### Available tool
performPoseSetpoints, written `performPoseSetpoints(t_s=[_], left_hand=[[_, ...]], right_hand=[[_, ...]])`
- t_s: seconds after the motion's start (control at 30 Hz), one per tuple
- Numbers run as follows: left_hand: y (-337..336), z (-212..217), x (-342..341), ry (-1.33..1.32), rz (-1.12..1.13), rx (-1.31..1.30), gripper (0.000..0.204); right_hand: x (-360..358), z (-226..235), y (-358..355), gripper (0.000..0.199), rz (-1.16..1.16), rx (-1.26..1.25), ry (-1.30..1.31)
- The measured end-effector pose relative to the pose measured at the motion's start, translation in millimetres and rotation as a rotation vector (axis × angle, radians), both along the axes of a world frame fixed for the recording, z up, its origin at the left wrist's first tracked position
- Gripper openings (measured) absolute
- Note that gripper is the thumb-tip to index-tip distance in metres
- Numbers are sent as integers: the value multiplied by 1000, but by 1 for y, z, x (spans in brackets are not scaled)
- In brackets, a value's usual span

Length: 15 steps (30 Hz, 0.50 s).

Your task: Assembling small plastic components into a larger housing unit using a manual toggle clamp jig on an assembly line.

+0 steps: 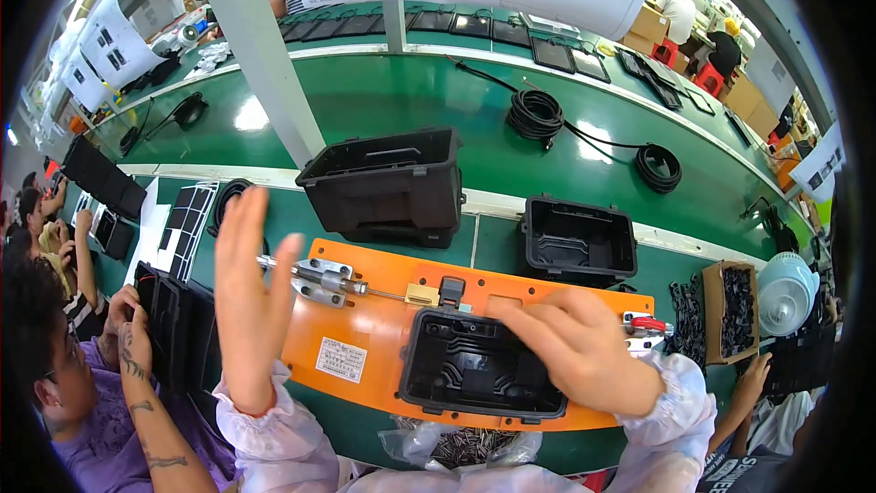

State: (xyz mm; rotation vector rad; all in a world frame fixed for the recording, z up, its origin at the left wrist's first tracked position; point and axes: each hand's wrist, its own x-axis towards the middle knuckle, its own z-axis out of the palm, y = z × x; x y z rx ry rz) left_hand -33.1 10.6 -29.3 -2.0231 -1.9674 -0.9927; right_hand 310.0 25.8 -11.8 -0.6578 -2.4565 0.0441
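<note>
My left hand [245, 301] is raised with its fingers stretched out, holding nothing, beside the left push clamp [327, 281] of an orange fixture plate [306, 342]. An open black plastic box [474, 361] sits in the plate's middle, its inside facing up. A small tan block [422, 295] at the clamp's rod end and a black latch piece [451, 290] stand at the box's far edge. My right hand [584, 347] hangs over the box's right side, fingers bent and together; whatever they may hold is hidden. Behind it shows a red-handled clamp [646, 324].
Beyond the plate stand a big black case [383, 192] and a smaller black box [579, 242]. A bag of metal pins [470, 447] lies at the near edge. A cardboard box [730, 310] of black parts and a fan [787, 294] are right. Co-workers sit on both sides.
</note>
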Motion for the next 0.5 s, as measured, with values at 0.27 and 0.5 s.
performPoseSetpoints(t_s=[0.27, 0.5], left_hand=[[-29, -28, -20, -128, 295, -59, 53], [-37, -9, 25, -6, -44, -52, 41]], right_hand=[[-38, -18, 28, 50, 45, -96, -210], [-36, -26, 25, 46, 79, -99, -206]])
